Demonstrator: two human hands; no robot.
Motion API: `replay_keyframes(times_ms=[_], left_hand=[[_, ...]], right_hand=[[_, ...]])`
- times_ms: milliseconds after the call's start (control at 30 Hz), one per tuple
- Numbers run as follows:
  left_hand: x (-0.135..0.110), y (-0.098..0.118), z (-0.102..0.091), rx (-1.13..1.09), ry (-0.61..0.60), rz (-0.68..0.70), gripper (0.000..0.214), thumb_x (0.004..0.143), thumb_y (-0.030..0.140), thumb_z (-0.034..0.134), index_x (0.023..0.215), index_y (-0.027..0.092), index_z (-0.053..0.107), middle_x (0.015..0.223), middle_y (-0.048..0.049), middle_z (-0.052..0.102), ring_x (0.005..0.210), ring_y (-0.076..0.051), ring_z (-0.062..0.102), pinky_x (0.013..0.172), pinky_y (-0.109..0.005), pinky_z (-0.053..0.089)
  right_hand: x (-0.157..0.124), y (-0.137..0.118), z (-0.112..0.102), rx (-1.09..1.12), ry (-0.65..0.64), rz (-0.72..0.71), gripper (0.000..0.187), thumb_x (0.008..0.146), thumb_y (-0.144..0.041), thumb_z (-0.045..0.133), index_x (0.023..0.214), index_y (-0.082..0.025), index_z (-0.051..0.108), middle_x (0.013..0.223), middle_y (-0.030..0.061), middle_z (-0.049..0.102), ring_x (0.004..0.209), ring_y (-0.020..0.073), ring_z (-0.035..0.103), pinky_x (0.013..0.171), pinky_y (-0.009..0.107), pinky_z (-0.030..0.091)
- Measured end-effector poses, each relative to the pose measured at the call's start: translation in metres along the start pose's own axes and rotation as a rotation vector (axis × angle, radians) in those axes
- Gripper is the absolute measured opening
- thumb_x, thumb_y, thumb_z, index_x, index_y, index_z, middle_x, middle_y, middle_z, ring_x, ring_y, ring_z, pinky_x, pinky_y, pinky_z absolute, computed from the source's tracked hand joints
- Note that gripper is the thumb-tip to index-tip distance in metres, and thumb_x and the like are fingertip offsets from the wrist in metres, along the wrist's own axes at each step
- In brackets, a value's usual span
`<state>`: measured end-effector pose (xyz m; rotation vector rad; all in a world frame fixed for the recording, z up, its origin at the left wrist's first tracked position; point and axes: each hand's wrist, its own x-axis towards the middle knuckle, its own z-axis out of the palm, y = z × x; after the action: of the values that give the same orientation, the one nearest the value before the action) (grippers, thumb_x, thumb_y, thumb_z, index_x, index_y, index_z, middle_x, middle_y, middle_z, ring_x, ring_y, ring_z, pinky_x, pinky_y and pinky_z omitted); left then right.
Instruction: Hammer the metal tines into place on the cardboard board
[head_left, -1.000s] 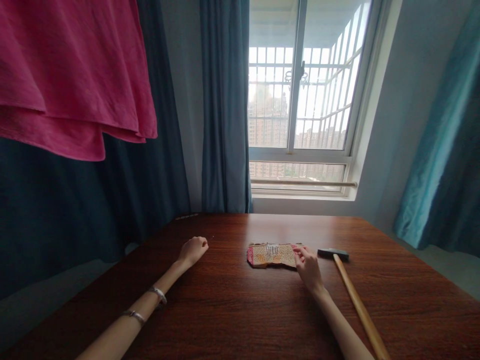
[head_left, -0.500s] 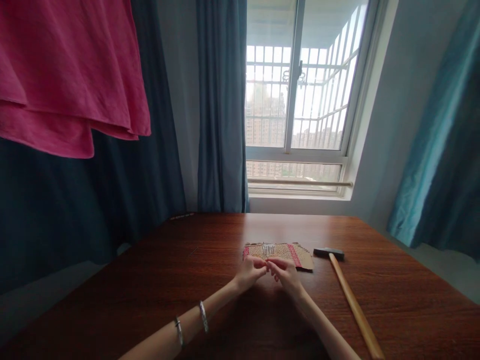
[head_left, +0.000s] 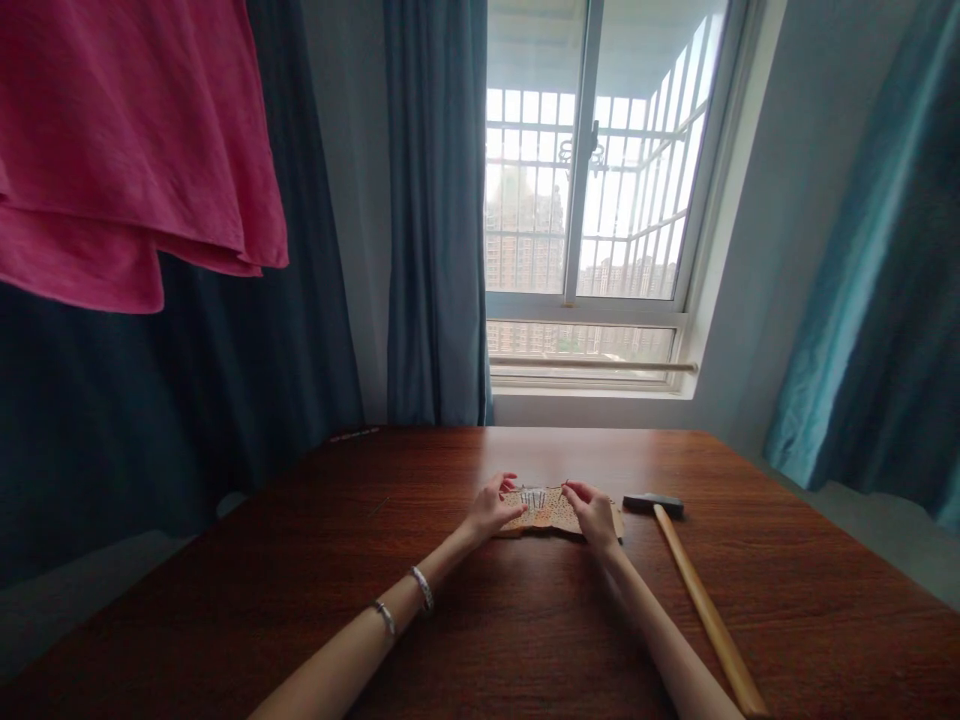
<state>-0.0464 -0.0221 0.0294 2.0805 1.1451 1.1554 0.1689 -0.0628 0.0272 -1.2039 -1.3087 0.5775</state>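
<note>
On the table lies a piece of cardboard (head_left: 551, 516) with a dotted surface. Several thin dark nails (head_left: 533, 499) stand in a row on it, left of its middle. My left hand (head_left: 493, 508) is at the cardboard's left end, thumb and fingers spread apart, the thumb close to the nails. Over the right part of the cardboard, my right hand (head_left: 594, 512) is closed in a pinch. A thin dark thing like a nail shows at its fingertips, partly hidden by the fingers.
A hammer (head_left: 697, 590) with a wooden handle and dark head lies right of the cardboard on the brown table (head_left: 300, 580). Pink cloth (head_left: 142, 150) hangs at upper left. Behind the table are curtains (head_left: 439, 220) and a window (head_left: 585, 200).
My hands, which met at the fingertips in front of the cardboard, have parted and moved forward over it. The left hand has opened; the right keeps its pinch. The view has shifted slightly.
</note>
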Motion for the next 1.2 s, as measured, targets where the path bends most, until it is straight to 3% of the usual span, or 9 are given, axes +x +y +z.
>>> replay_keyframes(times_ms=[100,267,433,800,1200], left_hand=[[0.015,-0.003,0.008,-0.013,-0.109,-0.001,0.059,0.06,0.03,0.074,0.113,0.015,0.055,0.094,-0.0069,0.064,0.084,-0.019,0.06,0.076,-0.029,0.048],[0.023,-0.005,0.028,-0.048,-0.228,-0.026,0.053,0.064,0.03,0.069,0.113,0.017,0.055,0.091,-0.0044,0.066,0.077,-0.016,0.061,0.068,-0.025,0.048],[0.021,-0.009,0.038,-0.081,-0.218,-0.011,0.05,0.064,0.022,0.064,0.113,0.017,0.055,0.086,-0.0008,0.066,0.076,-0.014,0.061,0.068,-0.022,0.047],[0.022,0.0,0.036,0.039,-0.218,0.001,0.025,0.066,0.023,0.062,0.089,0.017,0.069,0.084,-0.0004,0.068,0.081,-0.015,0.06,0.074,-0.022,0.045],[0.034,-0.002,0.036,-0.042,-0.258,-0.074,0.026,0.066,0.028,0.064,0.086,0.013,0.07,0.08,-0.0029,0.069,0.076,-0.016,0.062,0.068,-0.023,0.046]], right_hand=[[0.013,0.007,0.007,-0.066,-0.023,-0.038,0.034,0.072,-0.046,0.06,0.083,-0.017,0.074,0.082,0.01,0.074,0.078,0.0248,0.067,0.075,0.037,0.051],[0.019,0.014,0.022,-0.146,-0.09,-0.092,0.029,0.074,-0.041,0.057,0.082,-0.019,0.074,0.081,0.0083,0.075,0.075,0.0237,0.068,0.07,0.034,0.052],[0.016,0.02,0.024,-0.208,-0.098,-0.128,0.029,0.078,-0.035,0.051,0.086,-0.019,0.074,0.084,0.0088,0.074,0.071,0.0213,0.067,0.065,0.031,0.051],[0.012,0.02,0.024,-0.279,-0.13,-0.194,0.024,0.078,-0.028,0.051,0.079,-0.019,0.073,0.079,0.0073,0.073,0.073,0.0202,0.066,0.068,0.029,0.049],[0.01,0.021,0.022,-0.291,-0.149,-0.224,0.024,0.079,-0.027,0.051,0.078,-0.021,0.074,0.077,0.0061,0.073,0.073,0.02,0.065,0.068,0.029,0.048]])
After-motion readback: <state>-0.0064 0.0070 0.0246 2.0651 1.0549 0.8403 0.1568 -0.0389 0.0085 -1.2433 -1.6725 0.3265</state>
